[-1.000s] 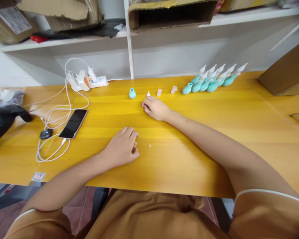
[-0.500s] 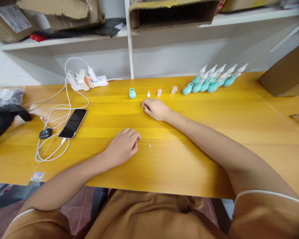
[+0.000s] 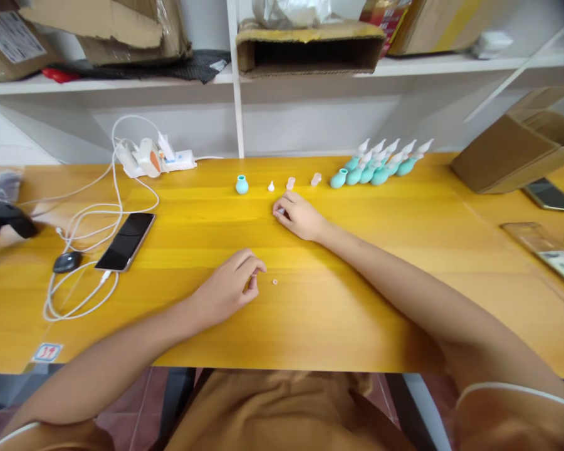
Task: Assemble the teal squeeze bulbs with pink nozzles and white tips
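My right hand (image 3: 298,216) is near the middle of the table, fingers curled together around a small whitish piece that barely shows. Just beyond it stand a small white pointed tip (image 3: 271,186), a pale pink translucent piece (image 3: 290,183) and a second pink piece (image 3: 316,180). A teal rubber bulb (image 3: 242,185) with an open neck stands to their left. My left hand (image 3: 230,285) rests closer to me, fingers bent, with a gap between thumb and forefinger. A tiny pinkish ring (image 3: 275,282) lies on the table right beside it, untouched.
Several teal bulbs with white nozzles (image 3: 380,166) stand at back right, one open bulb (image 3: 338,178) before them. A phone (image 3: 125,241), cables and a power strip (image 3: 178,160) are on the left. A cardboard box (image 3: 502,150) stands far right, under a loaded shelf (image 3: 427,64).
My right hand has drawn back slightly towards me from the row of small parts, with something whitish now showing at its fingers. My left hand stays by the ring, thumb and forefinger parted. The view has shifted.
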The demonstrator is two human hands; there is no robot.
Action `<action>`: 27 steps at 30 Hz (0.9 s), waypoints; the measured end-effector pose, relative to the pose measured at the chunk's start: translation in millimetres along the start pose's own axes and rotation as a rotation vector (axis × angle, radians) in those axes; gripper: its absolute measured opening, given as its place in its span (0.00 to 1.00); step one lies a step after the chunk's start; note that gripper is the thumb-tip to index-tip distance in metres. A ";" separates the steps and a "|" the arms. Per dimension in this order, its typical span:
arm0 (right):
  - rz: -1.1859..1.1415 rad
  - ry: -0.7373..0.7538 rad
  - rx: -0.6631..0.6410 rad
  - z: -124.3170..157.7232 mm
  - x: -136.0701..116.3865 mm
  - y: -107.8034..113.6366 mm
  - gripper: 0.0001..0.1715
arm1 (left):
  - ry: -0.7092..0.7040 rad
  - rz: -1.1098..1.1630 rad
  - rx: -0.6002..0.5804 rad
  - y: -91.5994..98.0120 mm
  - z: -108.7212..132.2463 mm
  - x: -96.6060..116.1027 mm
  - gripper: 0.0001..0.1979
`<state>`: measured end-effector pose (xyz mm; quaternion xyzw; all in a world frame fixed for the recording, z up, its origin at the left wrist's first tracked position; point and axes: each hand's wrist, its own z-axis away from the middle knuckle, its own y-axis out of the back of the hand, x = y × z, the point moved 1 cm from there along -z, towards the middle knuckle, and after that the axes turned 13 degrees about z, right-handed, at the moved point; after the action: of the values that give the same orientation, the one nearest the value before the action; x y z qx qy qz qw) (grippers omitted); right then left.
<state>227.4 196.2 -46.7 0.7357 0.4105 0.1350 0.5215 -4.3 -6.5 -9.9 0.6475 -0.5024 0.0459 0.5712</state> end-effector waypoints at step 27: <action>-1.528 -0.518 -0.358 106.9 -127.7 40.0 0.36 | 0.048 0.582 0.212 5.9 -2.1 15.0 0.04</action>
<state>232.9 26.2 -27.2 0.1676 0.6366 -0.3674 0.6570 0.0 -13.0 4.3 0.5313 -0.6453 0.2749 0.4751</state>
